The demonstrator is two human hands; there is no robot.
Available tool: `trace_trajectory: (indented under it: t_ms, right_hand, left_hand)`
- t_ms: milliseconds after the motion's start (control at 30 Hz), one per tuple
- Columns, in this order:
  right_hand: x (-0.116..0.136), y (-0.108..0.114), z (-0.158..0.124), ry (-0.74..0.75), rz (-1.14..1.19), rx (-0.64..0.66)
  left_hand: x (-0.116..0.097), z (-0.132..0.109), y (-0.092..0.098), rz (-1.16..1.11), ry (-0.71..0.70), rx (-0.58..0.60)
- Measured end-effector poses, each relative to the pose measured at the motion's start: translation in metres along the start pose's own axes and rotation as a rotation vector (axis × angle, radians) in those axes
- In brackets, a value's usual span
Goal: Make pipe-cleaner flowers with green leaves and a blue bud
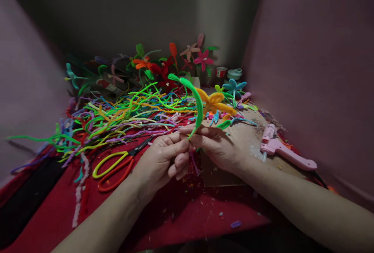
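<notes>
The red counter (181,210) spreads beneath my arms, its back left taken up by a wide tangle of fuzzy stems (140,108) in green, orange, yellow, purple and blue. Behind that tangle stands a crowd of flowers (203,61) in red, orange, pink and other colours. A brown board (247,142) lies to my right, with the pink glue gun (280,149) on it, well apart from my hands. My left hand (162,159) and right hand (219,147) meet near the middle, above the counter, fingertips close together. The scissors (132,153), yellow and red in the handles, lie just beside my left wrist, their blades angled toward the stems. Between my hands rises a green leaf (198,107), curving up and over to the left; the fingers of both hands pinch its narrow base. An orange flower (215,103) shows just behind it, above my right hand; I cannot tell whether those fingers grip its stem too. A blue flower (234,85) stands farther back. Smallest is a purple scrap (235,224) near the counter's front edge.
</notes>
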State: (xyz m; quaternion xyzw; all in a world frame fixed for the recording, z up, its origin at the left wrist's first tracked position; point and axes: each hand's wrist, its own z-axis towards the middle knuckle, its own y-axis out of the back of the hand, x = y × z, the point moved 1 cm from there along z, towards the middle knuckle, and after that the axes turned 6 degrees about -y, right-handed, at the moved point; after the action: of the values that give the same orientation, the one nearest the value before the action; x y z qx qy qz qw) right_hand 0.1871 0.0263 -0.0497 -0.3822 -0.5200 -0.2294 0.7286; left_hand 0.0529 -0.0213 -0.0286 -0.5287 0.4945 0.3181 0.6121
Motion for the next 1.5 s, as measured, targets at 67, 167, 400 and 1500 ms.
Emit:
trace_trajectory:
  t_ms: [67,167,400,1500]
  right_hand:
    - [-0.002,0.0,0.0,0.015,0.015,-0.011]
    - [-0.006,0.002,0.001,0.015,0.002,-0.056]
    - [-0.005,0.005,0.0,0.025,-0.128,-0.17]
    - [-0.004,0.001,0.0,-0.016,-0.022,-0.148]
  left_hand:
    - [0.0,0.0,0.0,-0.076,0.032,0.049]
    - [0.0,-0.001,0.0,0.038,0.0,0.0]
    - [0.001,-0.005,-0.004,0.746,-0.363,-0.215]
    - [0.007,-0.005,0.002,1.093,-0.595,-0.302]
